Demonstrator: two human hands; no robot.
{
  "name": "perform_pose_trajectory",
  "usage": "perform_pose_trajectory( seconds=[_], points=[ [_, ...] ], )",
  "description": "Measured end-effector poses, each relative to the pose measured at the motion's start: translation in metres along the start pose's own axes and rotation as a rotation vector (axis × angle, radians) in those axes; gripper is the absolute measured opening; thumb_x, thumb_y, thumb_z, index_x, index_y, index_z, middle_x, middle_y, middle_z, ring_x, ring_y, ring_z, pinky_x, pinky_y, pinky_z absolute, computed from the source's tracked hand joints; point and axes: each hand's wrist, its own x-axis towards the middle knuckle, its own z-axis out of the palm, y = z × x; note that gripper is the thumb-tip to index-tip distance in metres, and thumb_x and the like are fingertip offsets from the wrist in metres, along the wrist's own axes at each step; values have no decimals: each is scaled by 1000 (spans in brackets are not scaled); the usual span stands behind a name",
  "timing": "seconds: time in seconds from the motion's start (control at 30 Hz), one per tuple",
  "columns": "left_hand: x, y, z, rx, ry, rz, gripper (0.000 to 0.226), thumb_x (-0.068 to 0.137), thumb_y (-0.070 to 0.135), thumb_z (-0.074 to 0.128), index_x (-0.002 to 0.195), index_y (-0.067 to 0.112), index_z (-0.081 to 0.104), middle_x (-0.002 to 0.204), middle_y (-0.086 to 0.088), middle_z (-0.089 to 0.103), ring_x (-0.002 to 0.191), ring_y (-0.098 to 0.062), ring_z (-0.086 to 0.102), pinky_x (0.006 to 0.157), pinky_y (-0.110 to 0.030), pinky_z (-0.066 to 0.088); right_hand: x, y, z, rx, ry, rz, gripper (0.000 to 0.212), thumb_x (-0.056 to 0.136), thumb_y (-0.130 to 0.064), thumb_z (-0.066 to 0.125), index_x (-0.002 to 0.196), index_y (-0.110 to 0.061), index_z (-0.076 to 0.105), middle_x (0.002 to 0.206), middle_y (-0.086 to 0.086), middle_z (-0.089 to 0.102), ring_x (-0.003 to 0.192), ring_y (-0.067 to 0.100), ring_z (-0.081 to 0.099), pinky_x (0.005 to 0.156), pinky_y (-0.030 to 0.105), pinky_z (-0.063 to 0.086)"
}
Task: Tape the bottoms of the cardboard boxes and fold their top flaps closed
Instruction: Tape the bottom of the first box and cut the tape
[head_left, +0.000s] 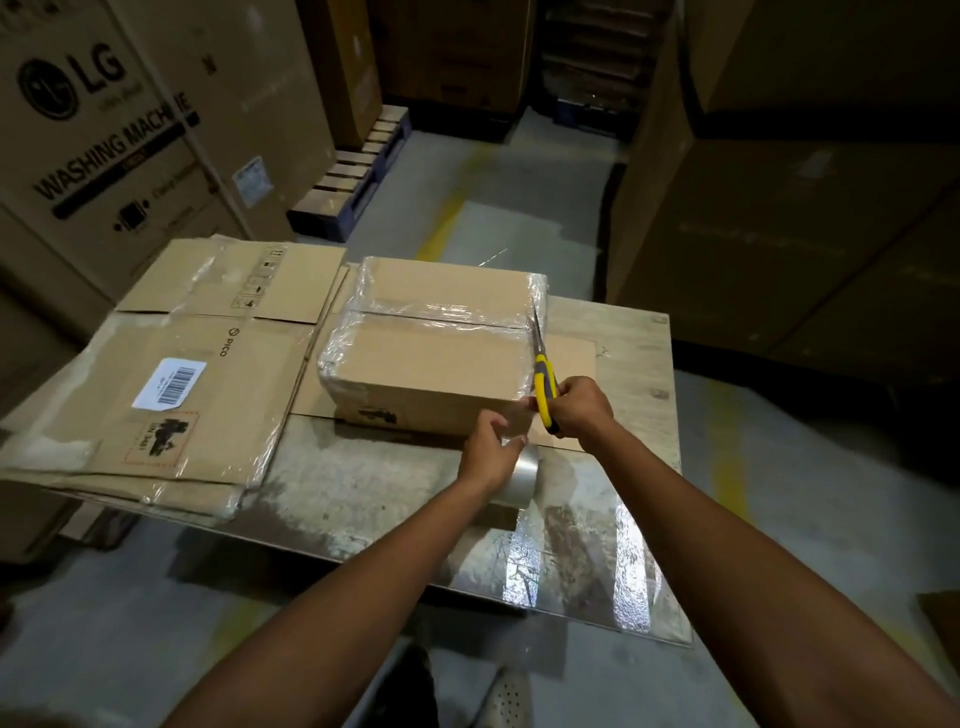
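Right grip (577, 408) holds scissors (543, 375); box (431, 358) seam glossy with clear tape (447, 313).

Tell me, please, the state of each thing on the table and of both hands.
small box: assembled, upper face closed, clear tape over seam and edges.
flattened boxes: lying flat, not assembled.
scissors: gripped by the right hand, blades at the box's right edge.
tape roll: held by the left hand, beside the box's near corner.
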Motion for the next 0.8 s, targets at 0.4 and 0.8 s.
perform_pose_trajectory(
  seconds=[0.4,0.8],
  points=[
    [13,13,-12,-460,-300,-393,19,93,-7,54,86,7,64,81,-13,63,67,-22,59,63,-31,51,-5,-2,-18,-158,-80,-129,33,88,-33,72,97,-4,58,73,10,73,59,22,72,66,38,59],
    [4,13,-14,-551,-391,-351,20,92,8,63,110,0,64,88,-15,69,68,-22,67,62,-29,56,-44,77,-144,-172,-609,-8,91,48,-93,65,86,-11,61,77,19,57,57,22,49,52,24,33]
  ],
)
